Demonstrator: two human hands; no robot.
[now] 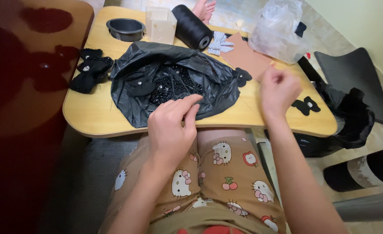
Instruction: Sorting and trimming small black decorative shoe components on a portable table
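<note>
My left hand (170, 125) rests at the near edge of an open black plastic bag (174, 80) full of small black beads (174, 86), with fingertips pinched together on something too small to make out. My right hand (279, 89) hovers above the table to the right of the bag, fingers curled closed; whether it holds a thread or needle I cannot tell. A black bow with a gem (306, 105) lies just right of that hand. A small black piece (242, 76) lies between the bag and my right hand.
A low wooden table (92, 115) carries several black bows (89, 69) at left, a dark round tin (126, 29), a white box (160, 24), a big black thread spool (192, 27), a silver bow (219, 43), brown card (247, 58) and a clear plastic bag (280, 30).
</note>
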